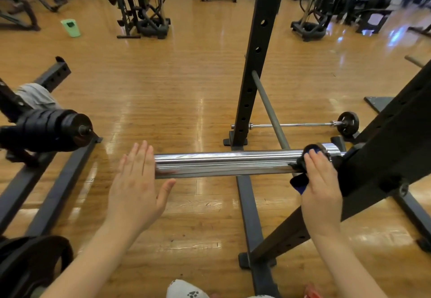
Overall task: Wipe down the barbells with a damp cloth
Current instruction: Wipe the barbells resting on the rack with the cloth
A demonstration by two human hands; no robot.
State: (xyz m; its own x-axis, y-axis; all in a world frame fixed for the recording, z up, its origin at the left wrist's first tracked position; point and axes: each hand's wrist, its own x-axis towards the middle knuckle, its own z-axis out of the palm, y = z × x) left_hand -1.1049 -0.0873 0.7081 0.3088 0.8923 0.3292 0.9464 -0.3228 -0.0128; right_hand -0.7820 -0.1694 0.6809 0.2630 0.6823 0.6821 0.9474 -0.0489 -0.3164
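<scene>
Bar: the chrome sleeve of the barbell (pixel 221 163) lies level across the view, its right end going into the black rack (pixel 382 157), its left end free.
Cloth: a dark blue cloth (pixel 300 181) is wrapped around the sleeve at the collar, close to the rack; a loose corner hangs under the bar.
Right hand: the right hand (pixel 320 181) lies over the cloth with fingers bent around it and the bar, so it grips both.
Left hand: the left hand (pixel 136 181) is flat with straight fingers, palm at the free end of the sleeve. It holds nothing; I cannot tell if it touches the steel.
Handling: I judge the bar heavy and stiff, and it should not move under wiping. The polished chrome looks slippery, more so when wet. The cloth is soft and folds around the tube easily.
Where to hold: the cloth goes best fully around the sleeve, with the palm on top.
Room: the whole sleeve toward the left is bare and open for sliding. On the right the rack stops the hand soon.
Edges: the black plates (pixel 53 129) of another bar stand well apart on the left. A thin grey rod (pixel 268 108) leans behind the sleeve.
</scene>
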